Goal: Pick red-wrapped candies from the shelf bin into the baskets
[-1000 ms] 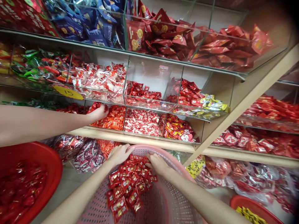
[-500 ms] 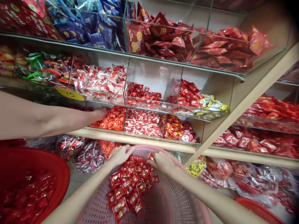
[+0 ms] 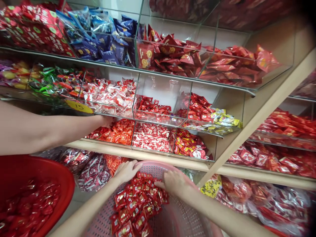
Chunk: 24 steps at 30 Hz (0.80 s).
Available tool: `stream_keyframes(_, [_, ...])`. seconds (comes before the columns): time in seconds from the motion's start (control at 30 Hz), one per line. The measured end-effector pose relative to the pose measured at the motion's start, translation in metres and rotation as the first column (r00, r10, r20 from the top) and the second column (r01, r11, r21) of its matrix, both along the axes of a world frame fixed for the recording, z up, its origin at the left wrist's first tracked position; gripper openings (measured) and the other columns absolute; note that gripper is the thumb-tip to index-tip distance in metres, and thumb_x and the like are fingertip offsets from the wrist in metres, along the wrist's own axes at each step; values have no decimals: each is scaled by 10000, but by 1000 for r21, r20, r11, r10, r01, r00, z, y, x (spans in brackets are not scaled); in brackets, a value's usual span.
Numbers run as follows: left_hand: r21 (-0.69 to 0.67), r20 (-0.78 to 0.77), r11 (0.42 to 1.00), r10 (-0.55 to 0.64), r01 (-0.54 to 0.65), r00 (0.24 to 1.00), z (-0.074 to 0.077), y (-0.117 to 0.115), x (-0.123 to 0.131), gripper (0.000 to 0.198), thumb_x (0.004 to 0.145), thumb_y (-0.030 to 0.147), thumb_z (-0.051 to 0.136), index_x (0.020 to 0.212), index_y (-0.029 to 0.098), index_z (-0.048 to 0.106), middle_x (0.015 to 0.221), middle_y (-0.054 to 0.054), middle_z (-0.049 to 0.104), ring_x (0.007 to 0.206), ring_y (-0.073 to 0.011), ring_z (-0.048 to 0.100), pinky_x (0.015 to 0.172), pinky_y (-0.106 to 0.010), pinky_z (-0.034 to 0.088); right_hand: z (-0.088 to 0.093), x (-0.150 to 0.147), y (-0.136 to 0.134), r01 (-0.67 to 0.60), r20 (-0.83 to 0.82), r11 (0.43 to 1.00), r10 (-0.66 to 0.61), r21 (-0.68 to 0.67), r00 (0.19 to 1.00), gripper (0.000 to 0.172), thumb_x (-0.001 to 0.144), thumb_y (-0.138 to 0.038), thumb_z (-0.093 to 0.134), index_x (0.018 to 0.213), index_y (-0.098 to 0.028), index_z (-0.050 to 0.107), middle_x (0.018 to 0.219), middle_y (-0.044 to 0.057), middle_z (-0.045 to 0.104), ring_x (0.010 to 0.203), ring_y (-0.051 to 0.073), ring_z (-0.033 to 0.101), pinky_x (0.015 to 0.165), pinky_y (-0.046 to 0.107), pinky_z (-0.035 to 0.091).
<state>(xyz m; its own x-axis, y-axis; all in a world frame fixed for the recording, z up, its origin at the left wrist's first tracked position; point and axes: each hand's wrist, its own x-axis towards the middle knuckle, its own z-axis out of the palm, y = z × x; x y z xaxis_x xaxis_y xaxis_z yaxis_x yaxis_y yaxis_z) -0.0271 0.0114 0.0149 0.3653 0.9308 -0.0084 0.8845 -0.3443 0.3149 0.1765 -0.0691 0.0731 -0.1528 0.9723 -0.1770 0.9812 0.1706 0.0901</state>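
A pink perforated plastic basket stands low in front of me with a heap of small red candy packets in it. My left hand grips its far left rim, thumb stretched along the edge. Over the right side of the heap is my right hand, fingers curled and thumb pointing at the packets. What those fingers hold, if anything, is hidden.
Another person's arm reaches from the left into the bottom shelf of orange-red candies. A red tub with red candies stands at left. Glass-divided candy shelves rise ahead; a wooden post slants at right. Bagged candies lie underneath.
The view has tilted up slightly. A red packet showed at my right fingertips before; now none can be made out there. My left hand stays at the rim. The other person's arm still reaches into the shelf.
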Motion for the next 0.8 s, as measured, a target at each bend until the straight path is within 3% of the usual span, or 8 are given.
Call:
stream_keyframes(0.17, [-32, 12, 999, 21, -21, 1000, 4, -2, 1, 603, 801, 637, 140, 975, 259, 577, 914, -73, 671, 915, -267, 605, 734, -329, 421, 97, -4, 18, -45, -117, 959, 81, 279, 990, 495, 816, -567, 351, 813, -152, 620, 773, 132, 641, 721, 224, 608, 606, 301, 412])
stream_keyframes(0.27, [-44, 9, 999, 24, -24, 1000, 6, -3, 1, 605, 801, 637, 139, 973, 258, 579, 907, -70, 674, 911, -255, 608, 743, -321, 419, 157, -6, 38, -29, -228, 858, 168, 512, 959, 428, 834, -504, 372, 739, -153, 598, 676, 94, 602, 648, 174, 560, 620, 290, 383])
stream_keyframes(0.37, [-33, 19, 999, 15, -15, 1000, 5, -4, 0, 616, 797, 643, 121, 954, 266, 582, 891, -68, 678, 890, -258, 613, 730, -327, 422, 197, -6, 73, 50, -321, 729, 238, 683, 917, 364, 850, -431, 361, 751, -160, 583, 686, 71, 587, 666, 161, 527, 668, 291, 376])
stream_keyframes(0.47, [-11, 32, 1000, 25, -25, 999, 2, -3, -2, 611, 795, 647, 122, 934, 264, 577, 883, -69, 679, 880, -258, 615, 711, -322, 425, 208, -3, 116, 137, -381, 684, 220, 717, 898, 262, 819, -358, 399, 797, -168, 578, 766, 74, 602, 754, 180, 534, 698, 283, 379])
stream_keyframes(0.63, [20, 33, 1000, 11, -12, 999, -1, -2, -4, 598, 802, 637, 115, 871, 252, 567, 828, -63, 680, 847, -264, 625, 684, -318, 428, 191, 5, 165, 255, -468, 787, 48, 561, 882, 306, 792, -370, 432, 949, -148, 572, 985, 122, 598, 875, 191, 552, 737, 281, 403])
stream_keyframes(0.73, [21, 44, 1000, 5, -6, 999, -1, -3, -4, 600, 801, 640, 116, 876, 255, 570, 841, -60, 680, 871, -263, 621, 695, -318, 428, 186, 7, 169, 317, -436, 850, -117, 421, 892, 510, 742, -502, 489, 1044, -97, 552, 1071, 182, 564, 951, 236, 544, 764, 321, 417])
stream_keyframes(0.8, [15, 45, 1000, 13, -14, 999, -1, -3, -4, 607, 799, 644, 116, 897, 260, 576, 849, -61, 681, 874, -261, 620, 702, -319, 427, 186, 6, 166, 330, -418, 894, -186, 304, 889, 619, 683, -565, 538, 1036, -57, 566, 1019, 203, 585, 914, 255, 567, 742, 337, 435])
